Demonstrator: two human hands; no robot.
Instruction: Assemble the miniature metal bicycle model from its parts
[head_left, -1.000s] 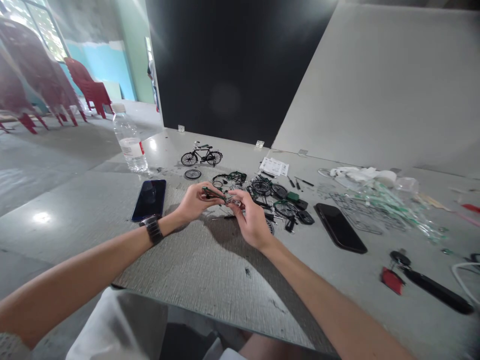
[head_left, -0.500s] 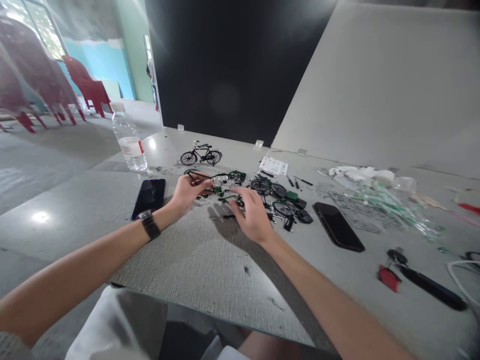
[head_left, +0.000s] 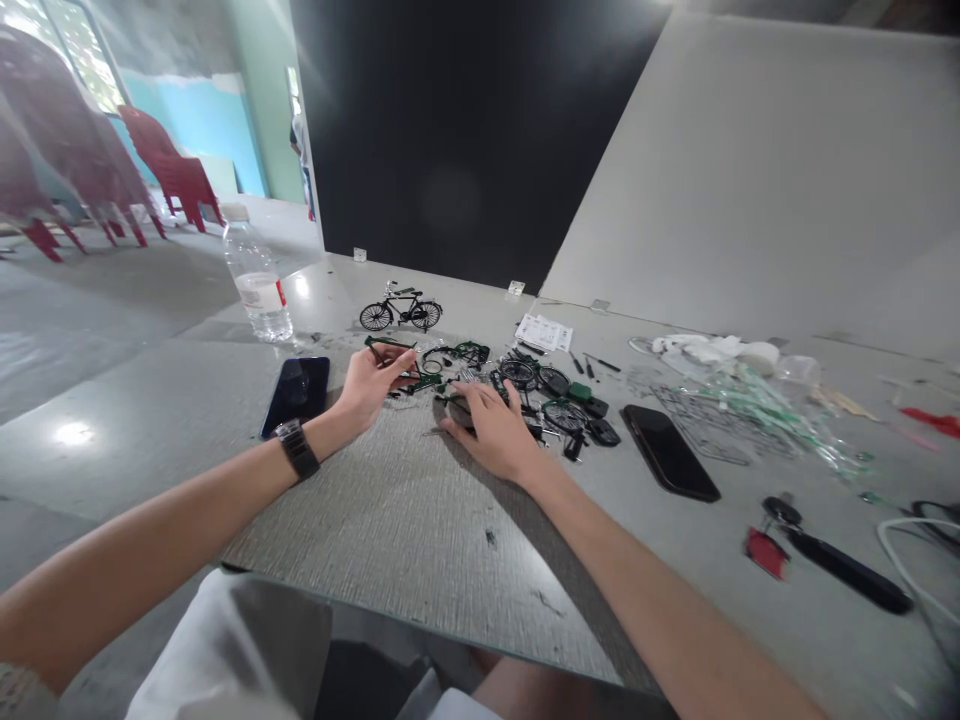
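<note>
My left hand, with a black watch on the wrist, pinches a thin dark green model bicycle frame part just above the table. To its right, my right hand lies on the table with fingers stretched flat over small parts at the near edge of a pile of loose model bicycle parts, wheels and green pieces among them. What is under its fingertips is hidden. A finished black model bicycle stands behind the pile.
A dark phone lies left of my left hand and another phone right of the pile. A water bottle stands far left. An instruction sheet, plastic bags with sprues, a black-handled screwdriver and a white cable lie to the right.
Both hands held the frame part together a second ago. My right hand let go and dropped flat onto the table; my left hand carried the part away to the left.
</note>
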